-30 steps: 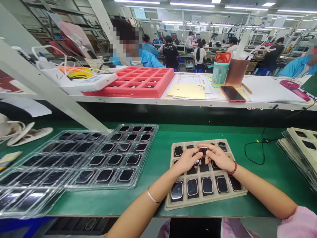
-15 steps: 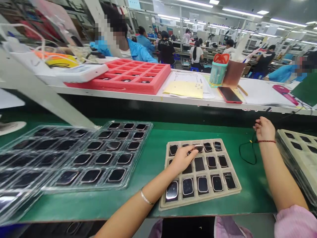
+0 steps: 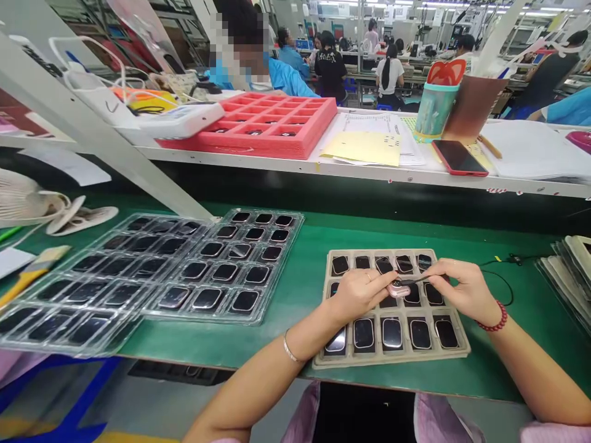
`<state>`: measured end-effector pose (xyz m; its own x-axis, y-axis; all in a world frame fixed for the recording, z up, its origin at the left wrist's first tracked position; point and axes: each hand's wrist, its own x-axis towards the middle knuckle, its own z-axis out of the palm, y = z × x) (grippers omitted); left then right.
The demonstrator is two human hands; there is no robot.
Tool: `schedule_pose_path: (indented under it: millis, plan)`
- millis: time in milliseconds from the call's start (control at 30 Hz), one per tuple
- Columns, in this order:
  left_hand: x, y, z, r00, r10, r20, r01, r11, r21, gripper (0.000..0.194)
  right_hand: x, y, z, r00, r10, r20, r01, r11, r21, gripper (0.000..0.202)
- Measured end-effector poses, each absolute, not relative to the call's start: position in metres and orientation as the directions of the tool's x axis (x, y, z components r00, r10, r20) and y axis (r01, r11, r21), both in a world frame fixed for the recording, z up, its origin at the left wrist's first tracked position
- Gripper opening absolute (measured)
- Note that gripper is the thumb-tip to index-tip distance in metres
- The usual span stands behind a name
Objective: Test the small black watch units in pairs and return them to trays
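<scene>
Over a beige compartment tray [image 3: 392, 359] of dark, square watch-like pieces, my left hand [image 3: 362, 292] grips a small piece with a pinkish, shiny casing [image 3: 399, 289]. My right hand [image 3: 462, 286] pinches a thin black cable [image 3: 421, 280], whose near end meets the casing. Exactly how the cable end sits against it is too small to tell. Both hands are close together above the tray's middle and right part. The left fingers hide part of the upper and middle rows.
Clear plastic trays [image 3: 263, 315] with dark pieces lie at the left. A red foam tray [image 3: 307, 147], papers, a phone [image 3: 459, 157] and a cup [image 3: 436, 111] stand on the raised shelf. Stacked trays [image 3: 566, 277] are at the right edge. A person in blue sits beyond the shelf.
My left hand has lifted the piece from the tray's upper row. My right hand has come left from beside the tray with the cable to meet it. The camera view has shifted.
</scene>
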<state>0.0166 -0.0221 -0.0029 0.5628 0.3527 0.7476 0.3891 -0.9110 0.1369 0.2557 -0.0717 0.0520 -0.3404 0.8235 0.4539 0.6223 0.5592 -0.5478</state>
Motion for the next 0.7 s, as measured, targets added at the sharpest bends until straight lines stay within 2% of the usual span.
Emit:
schedule_pose_path:
  millis: [100, 200, 300, 367, 433, 500, 567, 633, 700]
  plan:
    - [0.017, -0.022, -0.003, 0.570, 0.380, 0.728, 0.394, -0.904, 0.163, 0.024, 0.255, -0.071, 0.052, -0.375, 0.837, 0.399, 0.617, 0.547, -0.566, 0.015]
    - [0.018, -0.023, -0.004, 0.614, 0.453, 0.647, 0.413, -0.882, 0.227, 0.025, 0.243, -0.075, 0.054, -0.366, 0.863, 0.347, 0.646, 0.504, -0.573, 0.009]
    - [0.020, -0.024, -0.006, 0.679, 0.505, 0.534, 0.389, -0.863, 0.322, 0.027, 0.224, -0.077, 0.052, -0.487, 0.819, 0.303, 0.691, 0.573, -0.440, 0.025]
    - [0.020, -0.023, -0.006, 0.687, 0.539, 0.488, 0.373, -0.837, 0.399, 0.029, 0.216, -0.074, 0.050, -0.550, 0.782, 0.293, 0.716, 0.622, -0.317, 0.023]
    - [0.020, -0.022, -0.005, 0.652, 0.596, 0.469, 0.368, -0.790, 0.491, 0.028, 0.213, -0.069, 0.047, -0.527, 0.789, 0.315, 0.751, 0.606, -0.263, 0.018]
    - [0.019, -0.020, -0.004, 0.596, 0.668, 0.446, 0.362, -0.720, 0.592, 0.029, 0.213, -0.063, 0.046, -0.437, 0.823, 0.363, 0.759, 0.554, -0.343, 0.015]
    - [0.018, -0.019, -0.002, 0.569, 0.719, 0.399, 0.350, -0.651, 0.674, 0.031, 0.212, -0.059, 0.045, -0.330, 0.857, 0.396, 0.686, 0.506, -0.524, 0.013]
    - [0.017, -0.018, 0.000, 0.572, 0.739, 0.357, 0.345, -0.611, 0.712, 0.031, 0.207, -0.057, 0.043, -0.263, 0.888, 0.376, 0.562, 0.458, -0.688, 0.012]
    - [0.017, -0.018, 0.000, 0.578, 0.732, 0.360, 0.331, -0.614, 0.716, 0.028, 0.202, -0.057, 0.040, -0.246, 0.908, 0.339, 0.474, 0.418, -0.775, 0.012]
